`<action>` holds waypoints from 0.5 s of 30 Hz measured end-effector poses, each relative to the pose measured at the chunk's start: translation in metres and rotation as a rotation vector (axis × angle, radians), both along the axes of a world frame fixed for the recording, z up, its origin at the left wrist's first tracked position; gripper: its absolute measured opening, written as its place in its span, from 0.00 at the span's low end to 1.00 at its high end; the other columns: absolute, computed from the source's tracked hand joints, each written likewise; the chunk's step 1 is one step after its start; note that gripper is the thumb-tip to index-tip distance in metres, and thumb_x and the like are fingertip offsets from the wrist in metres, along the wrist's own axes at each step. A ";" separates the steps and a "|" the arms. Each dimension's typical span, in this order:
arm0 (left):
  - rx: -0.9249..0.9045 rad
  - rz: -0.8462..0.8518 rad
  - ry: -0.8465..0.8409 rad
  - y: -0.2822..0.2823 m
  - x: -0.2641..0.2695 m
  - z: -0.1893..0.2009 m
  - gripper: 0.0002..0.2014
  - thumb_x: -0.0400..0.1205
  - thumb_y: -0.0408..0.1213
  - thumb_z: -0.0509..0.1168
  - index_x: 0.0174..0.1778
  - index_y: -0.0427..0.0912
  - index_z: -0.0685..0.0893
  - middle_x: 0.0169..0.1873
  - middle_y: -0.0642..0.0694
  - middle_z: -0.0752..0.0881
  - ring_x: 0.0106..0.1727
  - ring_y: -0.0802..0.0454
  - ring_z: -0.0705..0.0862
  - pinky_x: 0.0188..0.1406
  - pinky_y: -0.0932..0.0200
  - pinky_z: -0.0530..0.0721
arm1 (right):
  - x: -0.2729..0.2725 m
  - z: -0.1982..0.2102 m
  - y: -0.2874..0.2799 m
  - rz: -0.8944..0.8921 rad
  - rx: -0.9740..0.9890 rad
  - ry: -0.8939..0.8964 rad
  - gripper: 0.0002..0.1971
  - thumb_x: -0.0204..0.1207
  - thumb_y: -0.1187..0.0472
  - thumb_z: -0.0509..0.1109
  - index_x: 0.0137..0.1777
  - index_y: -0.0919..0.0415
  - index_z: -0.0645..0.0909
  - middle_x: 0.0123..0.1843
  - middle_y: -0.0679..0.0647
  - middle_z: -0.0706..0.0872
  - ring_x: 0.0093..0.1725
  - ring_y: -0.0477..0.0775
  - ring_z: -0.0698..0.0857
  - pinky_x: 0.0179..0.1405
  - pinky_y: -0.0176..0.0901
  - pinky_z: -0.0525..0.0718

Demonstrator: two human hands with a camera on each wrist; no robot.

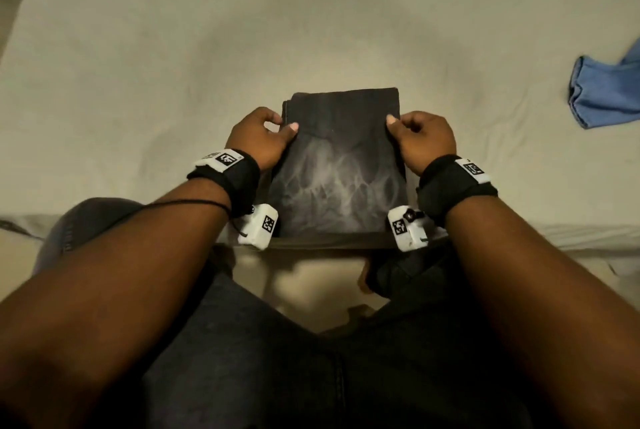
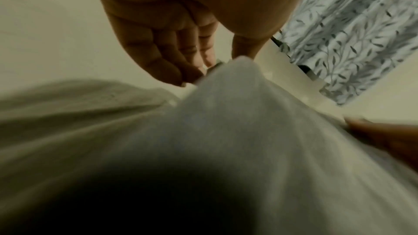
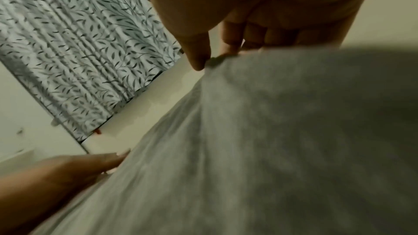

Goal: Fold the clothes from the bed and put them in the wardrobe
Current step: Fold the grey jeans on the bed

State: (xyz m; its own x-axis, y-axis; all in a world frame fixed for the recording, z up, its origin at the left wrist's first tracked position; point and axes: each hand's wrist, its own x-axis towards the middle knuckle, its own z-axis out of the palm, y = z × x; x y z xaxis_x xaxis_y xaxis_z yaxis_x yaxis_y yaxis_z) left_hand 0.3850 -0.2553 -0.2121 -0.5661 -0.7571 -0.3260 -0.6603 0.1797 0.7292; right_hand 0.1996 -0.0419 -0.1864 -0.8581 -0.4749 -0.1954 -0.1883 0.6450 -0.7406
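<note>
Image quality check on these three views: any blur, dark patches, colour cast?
Head view: dim, warm yellowish cast, yet sharp; both hands, left and right, pinch the folded dark garment. Left wrist view: garment blurred close up, a black patch at the bottom. Right wrist view: garment soft and blurred, patterned curtain sharper.

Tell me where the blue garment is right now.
In the head view the blue garment lies crumpled on the bed sheet at the far right edge, apart from the folded dark garment held by both hands.
</note>
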 end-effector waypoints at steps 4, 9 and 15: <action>0.073 0.011 0.040 -0.005 -0.015 0.004 0.14 0.73 0.56 0.80 0.38 0.51 0.86 0.33 0.55 0.86 0.35 0.58 0.84 0.38 0.63 0.80 | -0.003 -0.003 -0.018 0.060 0.037 0.002 0.13 0.79 0.48 0.74 0.39 0.57 0.86 0.37 0.47 0.88 0.40 0.52 0.86 0.44 0.44 0.83; 0.079 -0.008 0.013 -0.019 -0.022 0.003 0.13 0.75 0.48 0.80 0.32 0.47 0.87 0.30 0.54 0.87 0.28 0.65 0.81 0.30 0.73 0.76 | -0.020 -0.012 -0.017 -0.029 0.077 -0.107 0.20 0.75 0.49 0.78 0.43 0.70 0.86 0.36 0.54 0.85 0.37 0.51 0.82 0.40 0.43 0.80; 0.199 0.071 0.082 -0.014 -0.035 0.002 0.20 0.75 0.55 0.79 0.31 0.43 0.84 0.28 0.50 0.85 0.28 0.58 0.80 0.33 0.65 0.79 | -0.024 -0.011 -0.020 -0.124 -0.075 -0.291 0.19 0.70 0.46 0.83 0.31 0.58 0.81 0.30 0.51 0.83 0.31 0.49 0.81 0.36 0.44 0.80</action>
